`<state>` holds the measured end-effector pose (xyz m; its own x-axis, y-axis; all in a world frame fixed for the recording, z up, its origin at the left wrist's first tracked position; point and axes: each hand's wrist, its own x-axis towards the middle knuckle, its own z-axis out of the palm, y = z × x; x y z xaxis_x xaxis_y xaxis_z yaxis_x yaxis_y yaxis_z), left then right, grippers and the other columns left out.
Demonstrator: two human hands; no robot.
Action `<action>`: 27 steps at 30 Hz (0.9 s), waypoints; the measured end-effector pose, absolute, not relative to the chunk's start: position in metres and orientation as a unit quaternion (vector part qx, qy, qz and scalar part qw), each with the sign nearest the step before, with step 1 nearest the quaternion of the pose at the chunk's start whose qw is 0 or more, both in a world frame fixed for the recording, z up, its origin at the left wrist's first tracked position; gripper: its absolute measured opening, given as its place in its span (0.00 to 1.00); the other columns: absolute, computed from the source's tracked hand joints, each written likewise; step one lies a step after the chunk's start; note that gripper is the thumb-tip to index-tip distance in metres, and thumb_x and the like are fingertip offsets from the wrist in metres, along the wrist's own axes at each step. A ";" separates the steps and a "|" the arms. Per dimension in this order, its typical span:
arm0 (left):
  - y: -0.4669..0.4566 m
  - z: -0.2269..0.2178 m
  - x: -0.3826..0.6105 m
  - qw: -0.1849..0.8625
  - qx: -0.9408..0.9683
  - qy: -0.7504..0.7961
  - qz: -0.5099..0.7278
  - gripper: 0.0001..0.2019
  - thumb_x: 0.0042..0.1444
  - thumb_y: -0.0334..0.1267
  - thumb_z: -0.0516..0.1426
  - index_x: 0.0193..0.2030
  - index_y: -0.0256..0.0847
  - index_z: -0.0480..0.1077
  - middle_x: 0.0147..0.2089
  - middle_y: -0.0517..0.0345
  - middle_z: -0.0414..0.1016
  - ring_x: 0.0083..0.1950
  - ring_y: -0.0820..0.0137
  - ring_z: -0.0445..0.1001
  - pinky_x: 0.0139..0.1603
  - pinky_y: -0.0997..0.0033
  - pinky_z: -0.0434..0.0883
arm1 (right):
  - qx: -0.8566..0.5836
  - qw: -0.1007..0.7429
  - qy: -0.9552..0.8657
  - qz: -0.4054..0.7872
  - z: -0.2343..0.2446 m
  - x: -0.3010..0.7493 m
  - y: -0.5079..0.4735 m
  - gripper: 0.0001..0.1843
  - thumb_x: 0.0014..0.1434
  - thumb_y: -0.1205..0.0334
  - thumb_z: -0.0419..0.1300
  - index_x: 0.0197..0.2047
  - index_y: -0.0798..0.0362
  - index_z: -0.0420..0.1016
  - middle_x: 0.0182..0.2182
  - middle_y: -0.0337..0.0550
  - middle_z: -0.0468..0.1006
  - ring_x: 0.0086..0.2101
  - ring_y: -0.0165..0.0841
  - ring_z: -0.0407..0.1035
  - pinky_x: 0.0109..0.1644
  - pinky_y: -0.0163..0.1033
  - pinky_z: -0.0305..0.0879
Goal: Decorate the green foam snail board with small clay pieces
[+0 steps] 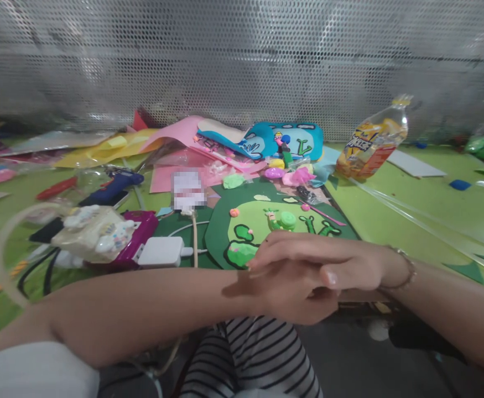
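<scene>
My right hand (320, 257), with a bracelet at the wrist, lies flat with its fingers stretched out, palm down on my left hand (295, 301). The two hands are pressed together at the table's near edge. The left hand's fingers are hidden beneath the right hand, and I cannot see whether anything lies between the palms. Just behind the hands is a dark green foam board (220, 221) bearing a light green patch and small clay figures (283, 220).
A white charger (161, 251) and a purple-cased phone (140, 235) lie left of the board. Pink, yellow and blue foam sheets (283, 138) are piled behind. A tilted drink bottle (372, 141) stands at the right. A perforated metal wall (242, 55) closes the back.
</scene>
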<state>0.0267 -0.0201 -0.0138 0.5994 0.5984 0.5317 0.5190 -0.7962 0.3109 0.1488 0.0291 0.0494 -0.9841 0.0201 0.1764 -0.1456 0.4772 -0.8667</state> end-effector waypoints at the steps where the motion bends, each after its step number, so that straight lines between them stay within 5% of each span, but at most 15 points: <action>1: -0.020 -0.013 0.026 0.063 0.895 0.306 0.319 0.09 0.55 0.34 0.50 0.31 0.42 0.71 0.23 0.61 0.67 0.29 0.72 0.68 0.29 0.72 0.66 | 0.036 0.083 -0.852 0.516 0.049 0.149 0.030 0.32 0.65 0.46 0.41 0.61 0.62 0.58 0.54 0.58 0.64 0.55 0.39 0.58 0.60 0.45 0.51; 8: -0.016 -0.016 0.025 0.058 0.900 0.148 0.407 0.19 0.56 0.35 0.49 0.14 0.37 0.63 0.17 0.59 0.64 0.22 0.76 0.61 0.24 0.73 0.61 | -0.029 0.033 -0.845 0.533 0.039 0.150 0.037 0.32 0.67 0.48 0.37 0.65 0.61 0.50 0.60 0.57 0.57 0.59 0.37 0.53 0.62 0.42 0.49; 15: -0.012 -0.010 0.023 0.084 0.878 0.184 0.435 0.12 0.51 0.31 0.51 0.19 0.36 0.68 0.17 0.62 0.64 0.20 0.78 0.59 0.24 0.73 0.59 | -0.001 0.094 -0.821 0.564 0.046 0.154 0.030 0.35 0.64 0.42 0.38 0.64 0.58 0.54 0.57 0.54 0.62 0.58 0.40 0.55 0.61 0.44 0.49; 21: -0.019 -0.014 0.025 0.080 0.893 0.153 0.416 0.19 0.55 0.34 0.49 0.13 0.39 0.60 0.15 0.60 0.62 0.19 0.77 0.59 0.23 0.72 0.59 | -0.013 0.057 -0.821 0.567 0.039 0.148 0.034 0.33 0.66 0.46 0.36 0.64 0.61 0.52 0.59 0.56 0.59 0.58 0.39 0.55 0.61 0.43 0.50; 27: -0.018 -0.012 0.022 0.086 0.895 0.203 0.387 0.17 0.54 0.33 0.46 0.16 0.39 0.61 0.13 0.63 0.56 0.17 0.77 0.57 0.20 0.73 0.56 | 0.000 0.074 -0.823 0.564 0.050 0.152 0.028 0.34 0.65 0.43 0.38 0.63 0.59 0.54 0.57 0.55 0.62 0.57 0.39 0.55 0.61 0.43 0.49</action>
